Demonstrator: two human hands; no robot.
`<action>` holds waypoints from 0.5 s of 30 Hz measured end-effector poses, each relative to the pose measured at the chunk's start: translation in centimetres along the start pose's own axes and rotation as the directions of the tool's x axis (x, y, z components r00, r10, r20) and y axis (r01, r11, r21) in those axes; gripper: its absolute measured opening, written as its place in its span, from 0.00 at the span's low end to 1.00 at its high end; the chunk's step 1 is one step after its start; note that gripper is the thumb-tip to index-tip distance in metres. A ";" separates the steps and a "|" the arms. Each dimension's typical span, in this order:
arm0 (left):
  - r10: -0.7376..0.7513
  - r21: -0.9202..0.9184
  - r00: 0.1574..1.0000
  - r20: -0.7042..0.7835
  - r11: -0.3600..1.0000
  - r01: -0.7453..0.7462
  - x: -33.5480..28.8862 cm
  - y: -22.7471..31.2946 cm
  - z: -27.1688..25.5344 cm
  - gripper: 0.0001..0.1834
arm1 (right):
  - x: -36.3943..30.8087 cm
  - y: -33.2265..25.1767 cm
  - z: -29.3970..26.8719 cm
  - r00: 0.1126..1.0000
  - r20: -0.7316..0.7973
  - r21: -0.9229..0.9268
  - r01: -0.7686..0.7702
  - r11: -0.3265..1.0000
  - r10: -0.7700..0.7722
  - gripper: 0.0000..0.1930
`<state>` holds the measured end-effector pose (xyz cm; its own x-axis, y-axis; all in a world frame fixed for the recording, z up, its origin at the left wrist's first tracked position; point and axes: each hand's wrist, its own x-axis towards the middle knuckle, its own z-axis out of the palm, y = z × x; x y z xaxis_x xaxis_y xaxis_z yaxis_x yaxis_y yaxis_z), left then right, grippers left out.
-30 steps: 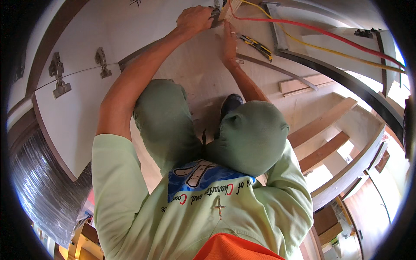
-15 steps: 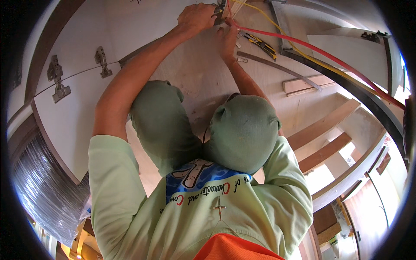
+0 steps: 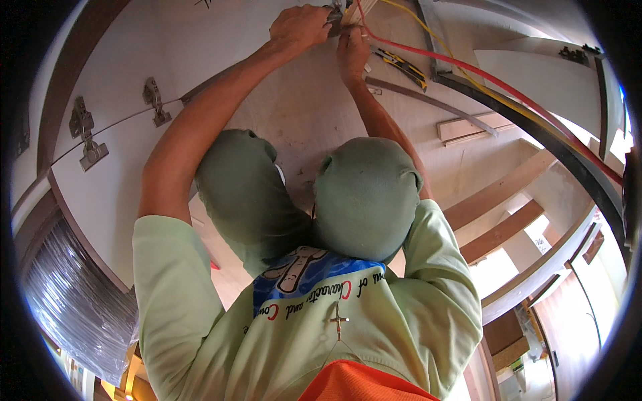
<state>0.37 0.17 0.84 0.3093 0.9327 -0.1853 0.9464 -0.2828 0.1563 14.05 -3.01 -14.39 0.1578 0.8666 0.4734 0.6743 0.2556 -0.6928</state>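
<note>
At the top edge, my left hand (image 3: 299,27) is closed around a dark metal-looking tool (image 3: 334,19); most of that tool is cut off or covered, so its kind does not show. Just to the right, my right hand (image 3: 353,55) has its fingers drawn together below the end of a pale wood strip (image 3: 356,13). What they pinch, if anything, is hidden. A yellow and black utility knife (image 3: 401,67) lies on the wooden board (image 3: 301,100) beside my right hand. A red hose (image 3: 455,56) runs past the strip.
A yellow cord (image 3: 414,25) crosses a dark metal frame (image 3: 515,110) on the right. A thin flat bar (image 3: 435,103) and a short wood piece (image 3: 475,128) lie nearby. At left are metal hinges (image 3: 91,144) on white panels (image 3: 100,214) and a plastic-wrapped stack (image 3: 80,294).
My right hand has shifted slightly, with its fingers now higher and closer together beneath the wood strip. The left hand stays on the dark tool. The view has tilted a little.
</note>
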 end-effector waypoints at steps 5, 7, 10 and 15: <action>0.016 -0.055 0.999 0.031 0.998 -0.014 -0.2 -0.4 -0.2 0.20 | 0.1 -0.8 -0.4 0.998 0.032 0.131 -0.052 0.990 0.048 0.04; 0.059 -0.015 0.998 0.007 0.998 -0.059 -0.2 -0.4 -0.4 0.21 | 0.1 -1.3 -0.8 0.979 0.085 0.316 -0.203 0.927 0.185 0.04; -0.002 -0.071 1.000 0.020 0.997 0.004 -0.4 0.1 -1.0 0.23 | 0.0 -1.8 -1.0 0.969 0.147 0.255 -0.230 0.939 0.197 0.02; -0.079 -0.025 0.981 0.175 0.996 0.085 -0.3 0.6 -1.6 0.15 | 0.1 -0.8 -0.3 0.993 0.022 0.199 -0.120 0.973 0.118 0.05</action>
<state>0.68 0.08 2.55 0.2450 0.8987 -0.3637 0.9666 -0.1970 0.1642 13.74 -3.24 -13.58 0.2208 0.8998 0.3764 0.4936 0.2297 -0.8388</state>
